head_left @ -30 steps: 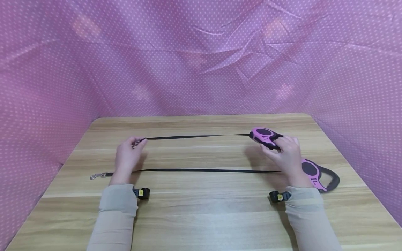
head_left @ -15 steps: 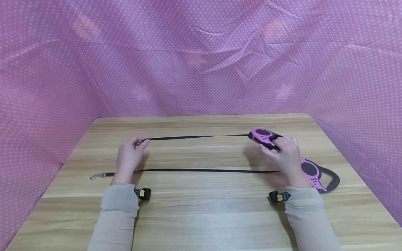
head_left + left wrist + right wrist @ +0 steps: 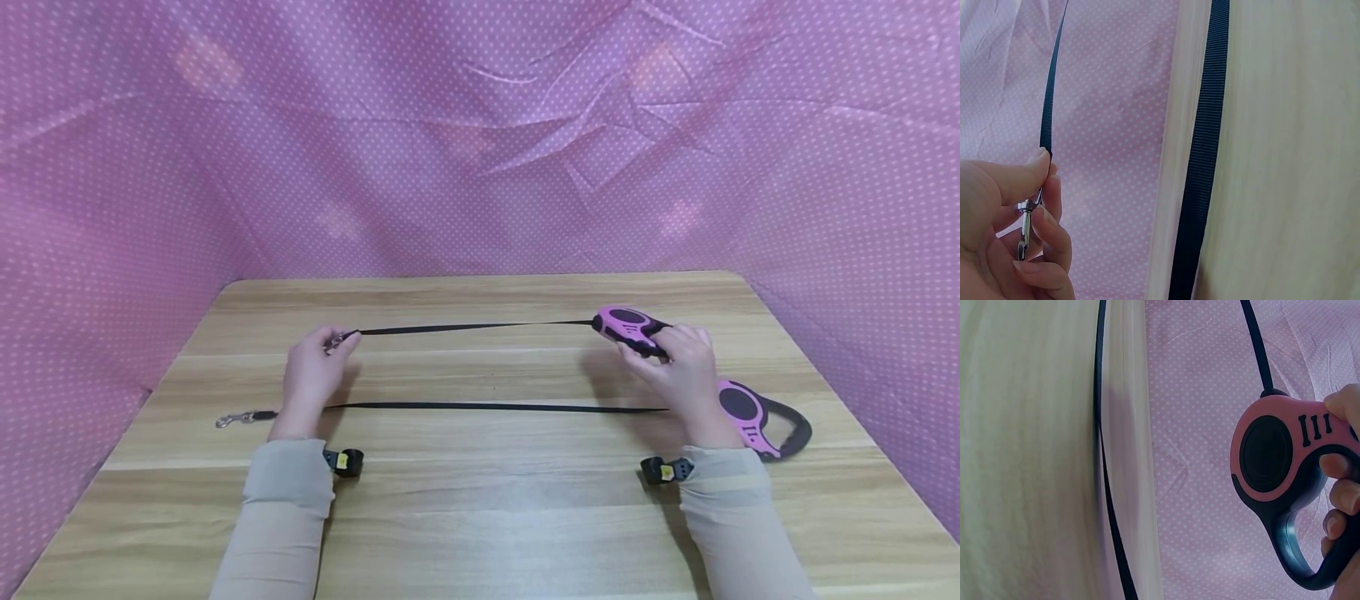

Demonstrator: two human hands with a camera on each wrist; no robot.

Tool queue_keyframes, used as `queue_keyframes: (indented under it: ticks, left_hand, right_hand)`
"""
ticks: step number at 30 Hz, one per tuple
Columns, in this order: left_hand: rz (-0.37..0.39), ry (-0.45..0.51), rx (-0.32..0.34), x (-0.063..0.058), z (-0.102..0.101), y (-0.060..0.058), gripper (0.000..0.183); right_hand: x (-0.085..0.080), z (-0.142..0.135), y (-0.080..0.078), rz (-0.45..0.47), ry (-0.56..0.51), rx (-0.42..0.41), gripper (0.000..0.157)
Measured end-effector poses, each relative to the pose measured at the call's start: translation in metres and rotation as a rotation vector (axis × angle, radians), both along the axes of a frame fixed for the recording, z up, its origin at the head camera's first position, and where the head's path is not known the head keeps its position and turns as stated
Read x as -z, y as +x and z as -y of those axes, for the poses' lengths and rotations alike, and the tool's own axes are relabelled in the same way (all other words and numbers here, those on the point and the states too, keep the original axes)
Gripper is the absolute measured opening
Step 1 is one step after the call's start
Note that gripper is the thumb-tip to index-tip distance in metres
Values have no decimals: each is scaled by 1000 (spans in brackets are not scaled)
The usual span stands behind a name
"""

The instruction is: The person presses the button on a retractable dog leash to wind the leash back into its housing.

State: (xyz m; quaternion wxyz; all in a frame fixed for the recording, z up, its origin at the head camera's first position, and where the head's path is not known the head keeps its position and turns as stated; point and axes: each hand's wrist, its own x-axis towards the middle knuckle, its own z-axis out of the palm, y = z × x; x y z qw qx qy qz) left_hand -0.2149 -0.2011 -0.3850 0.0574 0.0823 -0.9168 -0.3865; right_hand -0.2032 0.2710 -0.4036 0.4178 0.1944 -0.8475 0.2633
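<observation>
1. The fingers of the left hand (image 3: 310, 375) are pinched on the end of a flat black strap (image 3: 450, 328). The silver clip (image 3: 1025, 228) on that end sits inside the curl of the same hand.
2. The fingers of the right hand (image 3: 692, 375) are curled round the black handle (image 3: 1291, 550) of a pink and black leash case (image 3: 628, 325).
3. The strap goes almost straight from the left hand to the case. They are all held up above the far part of the tabletop (image 3: 480, 517).
4. Nearer, a second case (image 3: 742, 408), pink and black too, lies at the right, partly hidden by the right arm. Its second strap (image 3: 487, 407) runs left along the wood and ends in a second clip (image 3: 235, 419), left of the left wrist.
5. Pale sleeves (image 3: 285, 500) cover both arms. Each wrist wears a little black camera (image 3: 348, 462).
6. Pink cloth (image 3: 450, 125) with white dots hangs at the far side, and on the left and right too.
</observation>
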Motion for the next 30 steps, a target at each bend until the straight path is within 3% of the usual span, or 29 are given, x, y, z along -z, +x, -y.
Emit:
queue_keyframes:
  ticks: [21,30]
  left_hand:
    - [-15,-25,10,2,-1,-3,49]
    - [-8,-32,14,3,-3,-3,51]
  right_hand:
    - [1,5,1,-20,-9,97,38]
    - [1,6,0,-65,-20,99,37]
